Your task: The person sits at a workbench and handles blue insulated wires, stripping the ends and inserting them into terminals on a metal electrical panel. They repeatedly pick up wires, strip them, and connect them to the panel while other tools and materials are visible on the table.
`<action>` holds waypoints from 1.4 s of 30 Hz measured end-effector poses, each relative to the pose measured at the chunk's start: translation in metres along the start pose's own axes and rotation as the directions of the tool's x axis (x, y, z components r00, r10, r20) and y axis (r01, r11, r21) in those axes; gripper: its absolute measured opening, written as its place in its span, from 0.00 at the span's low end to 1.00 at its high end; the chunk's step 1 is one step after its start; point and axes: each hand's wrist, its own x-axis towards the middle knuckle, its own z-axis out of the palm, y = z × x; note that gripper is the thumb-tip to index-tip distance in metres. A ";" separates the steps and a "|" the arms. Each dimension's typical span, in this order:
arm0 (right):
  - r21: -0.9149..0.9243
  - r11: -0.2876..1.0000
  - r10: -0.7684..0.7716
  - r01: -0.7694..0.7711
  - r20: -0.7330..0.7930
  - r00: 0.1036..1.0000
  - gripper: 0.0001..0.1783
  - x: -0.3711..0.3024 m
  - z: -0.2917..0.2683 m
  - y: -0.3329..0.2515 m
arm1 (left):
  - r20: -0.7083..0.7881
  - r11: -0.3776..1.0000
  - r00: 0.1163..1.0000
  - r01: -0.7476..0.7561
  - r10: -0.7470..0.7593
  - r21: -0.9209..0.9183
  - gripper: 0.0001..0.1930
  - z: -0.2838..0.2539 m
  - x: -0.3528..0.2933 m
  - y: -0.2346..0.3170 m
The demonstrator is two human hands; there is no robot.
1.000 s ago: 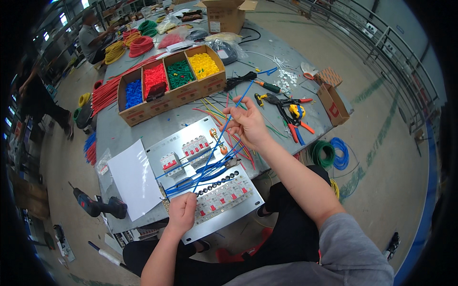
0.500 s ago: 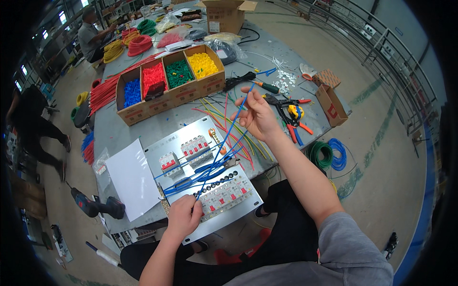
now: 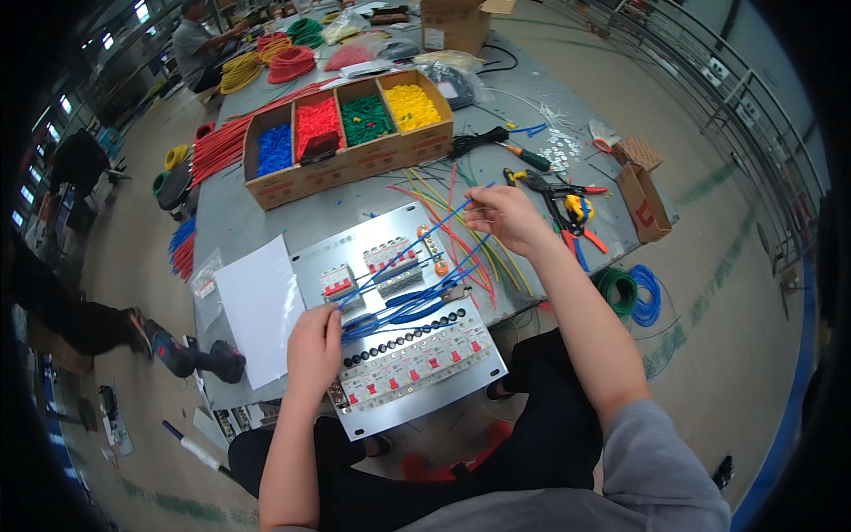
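Note:
A blue wire stretches slantwise between my hands above a metal mounting plate. My left hand, closed, grips its lower end at the plate's left edge. At the upper end, fingers of my right hand pinch the wire near the plate's far right corner. Other blue wires lie across the plate, along with blue-handled pliers partly covered by them. The plate carries a near row of circuit breakers with red switches, a smaller breaker and another breaker group.
A cardboard box holds blue, red, green and yellow pieces. White paper lies left of the plate, a cordless drill beside it. Wire strippers, a tape measure and loose wires are at right. A person's leg shows left.
My left hand has moved left and up from the breaker row to the plate's left edge. My right hand has come lower, and the wire now slants less steeply.

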 end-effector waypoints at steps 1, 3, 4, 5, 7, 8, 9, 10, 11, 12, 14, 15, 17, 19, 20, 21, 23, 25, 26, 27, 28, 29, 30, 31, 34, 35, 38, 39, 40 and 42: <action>-0.043 0.998 0.036 -0.035 0.031 0.999 0.12 -0.001 0.000 0.000 | -0.073 0.999 0.997 -0.034 0.036 0.031 0.08 -0.002 0.005 -0.003; -0.131 0.986 0.111 -0.100 0.087 0.990 0.12 -0.002 0.001 0.002 | -0.043 0.994 0.997 0.071 -0.068 0.078 0.07 -0.015 0.010 -0.009; -0.183 0.978 0.121 -0.098 0.118 0.986 0.11 -0.002 -0.002 0.003 | -0.028 0.988 0.993 0.120 -0.118 0.097 0.06 -0.020 0.012 -0.012; -0.235 0.967 0.132 -0.095 0.148 0.980 0.11 -0.002 -0.004 0.006 | -0.036 0.992 0.998 0.064 -0.061 0.111 0.05 -0.020 0.015 -0.021; -0.439 0.899 0.100 -0.020 0.160 0.982 0.10 -0.005 0.000 0.008 | -0.057 0.979 0.998 0.002 0.010 0.201 0.05 -0.022 0.019 -0.035; -0.582 0.812 0.053 0.044 0.149 0.987 0.10 -0.007 0.001 0.009 | -0.063 0.969 0.997 -0.030 0.047 0.246 0.05 -0.021 0.021 -0.041; -0.708 0.699 0.007 0.103 0.150 0.989 0.10 -0.008 0.005 0.010 | -0.078 0.967 0.996 -0.031 0.052 0.253 0.06 -0.020 0.021 -0.048; -0.795 0.581 -0.041 0.172 0.183 0.982 0.10 -0.009 0.007 0.014 | -0.070 0.966 0.997 -0.023 0.042 0.259 0.06 -0.019 0.022 -0.051; -0.862 0.449 -0.083 0.236 0.222 0.971 0.10 -0.011 0.010 0.018 | -0.061 0.964 0.998 -0.015 0.032 0.264 0.07 -0.017 0.022 -0.053; -0.907 0.304 -0.120 0.291 0.267 0.956 0.10 -0.011 0.012 0.020 | -0.052 0.963 0.998 -0.007 0.022 0.270 0.07 -0.017 0.021 -0.056; -0.905 0.293 -0.091 0.308 0.294 0.951 0.09 -0.008 0.014 0.025 | -0.023 0.961 1.000 -0.011 0.018 0.277 0.09 -0.015 0.021 -0.051; -0.897 0.295 -0.094 0.329 0.316 0.944 0.09 -0.008 0.015 0.028 | -0.008 0.960 1.000 -0.013 0.016 0.280 0.10 -0.012 0.020 -0.048; -0.890 0.277 -0.108 0.361 0.345 0.932 0.09 -0.008 0.017 0.032 | 0.007 0.952 0.999 -0.039 0.039 0.304 0.11 -0.007 0.020 -0.043; -0.892 0.242 -0.128 0.382 0.361 0.924 0.08 -0.008 0.020 0.036 | 0.010 0.944 0.998 -0.058 0.058 0.325 0.12 -0.002 0.020 -0.041; -0.896 0.206 -0.136 0.394 0.373 0.918 0.08 -0.008 0.022 0.038 | 0.022 0.942 0.999 -0.049 0.044 0.331 0.12 0.000 0.021 -0.044; -0.898 0.171 -0.144 0.406 0.385 0.912 0.08 -0.008 0.023 0.039 | 0.034 0.941 0.999 -0.041 0.031 0.337 0.12 0.001 0.021 -0.046; -0.892 0.097 -0.186 0.442 0.420 0.888 0.08 -0.008 0.022 0.044 | 0.050 0.936 0.999 -0.037 0.020 0.350 0.12 0.003 0.021 -0.048; -0.872 0.019 -0.248 0.490 0.470 0.847 0.10 -0.009 0.023 0.048 | 0.056 0.931 0.998 -0.042 0.024 0.363 0.12 0.004 0.020 -0.048; -0.880 0.014 -0.232 0.474 0.458 0.858 0.11 -0.010 0.023 0.048 | 0.053 0.931 0.998 -0.047 0.030 0.363 0.12 0.004 0.020 -0.048; -0.889 0.009 -0.216 0.458 0.446 0.869 0.13 -0.010 0.023 0.048 | 0.050 0.930 0.998 -0.051 0.036 0.363 0.12 0.004 0.020 -0.047; -0.896 0.003 -0.200 0.443 0.434 0.879 0.15 -0.011 0.024 0.047 | 0.046 0.930 0.998 -0.055 0.041 0.364 0.12 0.004 0.020 -0.046; -0.897 -0.012 -0.211 0.442 0.434 0.876 0.16 -0.013 0.025 0.047 | 0.045 0.929 0.998 -0.057 0.043 0.366 0.12 0.005 0.020 -0.045; -0.897 -0.026 -0.221 0.440 0.435 0.873 0.17 -0.015 0.027 0.048 | 0.044 0.928 0.998 -0.058 0.045 0.368 0.12 0.005 0.020 -0.044; -0.897 -0.041 -0.231 0.439 0.436 0.870 0.18 -0.018 0.029 0.048 | 0.043 0.927 0.998 -0.059 0.046 0.370 0.12 0.005 0.019 -0.043; -0.871 -0.106 -0.301 0.479 0.488 0.820 0.19 -0.027 0.038 0.050 | 0.047 0.928 0.998 -0.046 0.030 0.369 0.13 0.004 0.018 -0.041; -0.855 -0.123 -0.322 0.504 0.515 0.795 0.18 -0.028 0.039 0.052 | 0.034 0.929 0.999 -0.051 0.042 0.367 0.14 0.004 0.018 -0.040; -0.802 -0.167 -0.339 0.574 0.593 0.730 0.15 -0.033 0.045 0.055 | -0.049 0.923 0.994 -0.074 0.100 0.378 0.15 0.003 0.020 -0.030; -0.781 -0.173 -0.315 0.600 0.622 0.717 0.13 -0.035 0.046 0.055 | -0.108 0.916 0.985 -0.083 0.135 0.393 0.15 0.004 0.020 -0.023; -0.760 -0.178 -0.294 0.625 0.647 0.703 0.12 -0.038 0.048 0.054 | -0.164 0.908 0.971 -0.092 0.173 0.409 0.16 0.003 0.020 -0.014; -0.714 -0.182 -0.162 0.677 0.700 0.695 0.08 -0.041 0.051 0.060 | -0.046 0.907 0.985 -0.137 0.169 0.398 0.15 -0.002 0.018 0.003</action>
